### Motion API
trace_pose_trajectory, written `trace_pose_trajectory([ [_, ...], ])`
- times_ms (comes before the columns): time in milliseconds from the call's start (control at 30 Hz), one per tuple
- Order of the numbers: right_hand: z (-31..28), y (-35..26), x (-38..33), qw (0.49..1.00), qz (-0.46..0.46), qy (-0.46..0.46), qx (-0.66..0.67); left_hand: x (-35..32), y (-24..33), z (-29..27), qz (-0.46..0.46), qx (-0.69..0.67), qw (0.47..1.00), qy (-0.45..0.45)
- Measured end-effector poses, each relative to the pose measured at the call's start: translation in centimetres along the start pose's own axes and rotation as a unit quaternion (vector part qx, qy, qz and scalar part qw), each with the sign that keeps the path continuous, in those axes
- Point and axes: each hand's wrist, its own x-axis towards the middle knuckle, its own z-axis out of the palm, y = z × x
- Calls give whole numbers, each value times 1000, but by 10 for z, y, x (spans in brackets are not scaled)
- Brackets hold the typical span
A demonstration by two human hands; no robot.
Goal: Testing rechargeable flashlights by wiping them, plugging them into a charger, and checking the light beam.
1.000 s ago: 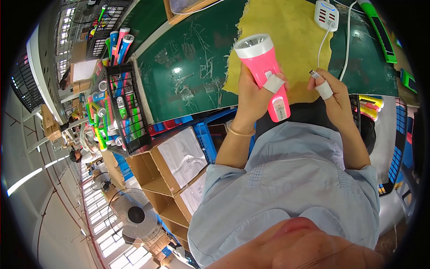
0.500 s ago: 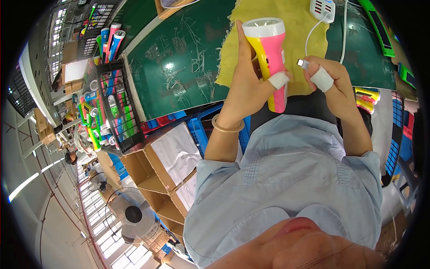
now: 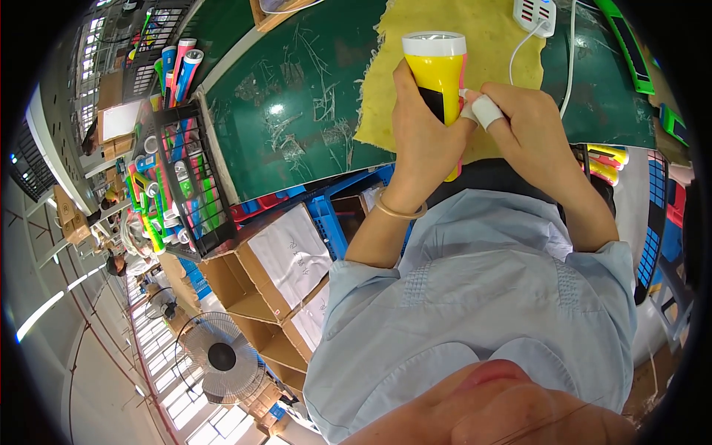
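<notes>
My left hand (image 3: 430,137) is wrapped round a flashlight (image 3: 437,70) with a yellow and pink body, a dark panel on its side and a white head ring. It stands nearly upright, lens end away from me. Against its right side, my right hand (image 3: 530,130) is closed in a pinch, touching the fingers of my left. White tape covers a thumb on each hand. A white charging cable (image 3: 512,61) runs down to my right hand from a white multi-port USB charger (image 3: 535,16); its plug is hidden by my fingers.
A yellow cloth (image 3: 378,111) lies on the green worktable (image 3: 282,96). At the left stands a black crate (image 3: 194,178) of colourful flashlights. More yellow and pink flashlights (image 3: 608,163) lie at the right. Open cardboard boxes (image 3: 245,285) and a fan (image 3: 221,356) are lower left.
The flashlight has turned so its yellow side and dark panel face me. My right hand has moved left with the cable plug, up against the flashlight.
</notes>
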Motion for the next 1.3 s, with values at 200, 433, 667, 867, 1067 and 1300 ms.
trace_pose_trajectory([
  [200, 19, 13, 7, 999, -13, 29, 10, 4, -9, 4, 33, 87, 996, 11],
  [433, -33, -1, -10, 980, 3, 41, 197, 11, -17, -21, 17, 71, 997, 29],
  [667, -31, 0, 36, 996, -44, 6, 81, -5, 12, -15, 112, 168, 978, -48],
  [867, -39, 16, 44, 977, -78, -155, 126, -9, 15, -24, 100, 204, 969, -97],
  [1067, -42, -1, 46, 965, 61, -229, 109, -10, 15, -25, 95, 277, 950, -108],
  [1300, -32, 19, 41, 960, 37, -208, 183, -9, 15, -27, 101, 284, 945, -128],
])
